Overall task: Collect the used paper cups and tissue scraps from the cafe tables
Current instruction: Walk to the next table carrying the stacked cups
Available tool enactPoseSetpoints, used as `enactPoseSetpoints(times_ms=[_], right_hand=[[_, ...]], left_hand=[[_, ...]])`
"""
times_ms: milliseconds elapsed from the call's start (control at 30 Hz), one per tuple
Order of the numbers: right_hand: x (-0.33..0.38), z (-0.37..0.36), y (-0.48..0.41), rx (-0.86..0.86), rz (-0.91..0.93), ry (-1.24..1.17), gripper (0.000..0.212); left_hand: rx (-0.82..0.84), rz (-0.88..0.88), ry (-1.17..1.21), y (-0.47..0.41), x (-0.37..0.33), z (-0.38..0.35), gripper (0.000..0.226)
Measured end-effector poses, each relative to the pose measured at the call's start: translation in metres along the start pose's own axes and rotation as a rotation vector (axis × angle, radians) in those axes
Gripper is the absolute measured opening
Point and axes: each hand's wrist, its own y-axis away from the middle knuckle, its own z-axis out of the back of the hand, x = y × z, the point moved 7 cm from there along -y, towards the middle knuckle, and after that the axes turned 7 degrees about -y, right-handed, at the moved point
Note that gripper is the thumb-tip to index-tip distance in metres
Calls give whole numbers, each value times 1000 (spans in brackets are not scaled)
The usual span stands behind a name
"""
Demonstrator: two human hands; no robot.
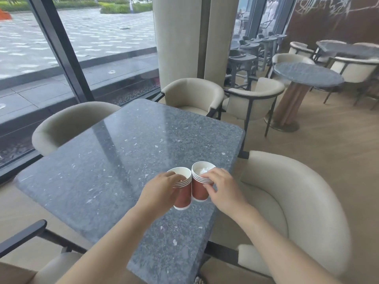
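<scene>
Two stacks of red-brown paper cups with white striped rims stand side by side near the right edge of the grey stone table (106,160). My left hand (160,189) grips the left cup stack (181,198) at its rim, fingers partly inside. My right hand (222,188) holds the right cup stack (200,190) by its rim. White tissue scraps (203,171) lie inside the top cup of the right stack. The two stacks touch each other.
Cream armchairs surround the table: one on the right (297,212), two at the far side (194,95), one at the left (69,124). A round grey table (307,74) and more chairs stand further right. A glass window wall runs along the left.
</scene>
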Motion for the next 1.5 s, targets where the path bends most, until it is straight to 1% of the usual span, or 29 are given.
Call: enactPoseSetpoints(times_ms=[267,467,633,767,933,1100,1300,1500], right_hand=[[50,89,60,-180,-21,82,26],[62,162,115,-318,-75,120,26],[60,213,155,-408,-111,201,26],[48,254,184,-476,-142,232,25],[6,314,230,-531,-243,282,25],[-53,389,304,-604,-371,359,26],[-115,472,416,-655,-566,427,25],[-155,521,525,-733,-779,444,25]], left_hand=[[-117,-194,72,35,-72,52,33],[-163,-330,201,57,-141,72,33],[-158,-501,154,59,-209,83,32],[-147,-603,112,51,-265,82,32],[-121,-720,94,38,-357,56,28],[-83,-848,136,34,-477,9,27],[53,-1016,248,53,-627,-65,31],[216,-1040,403,87,-734,-142,34]])
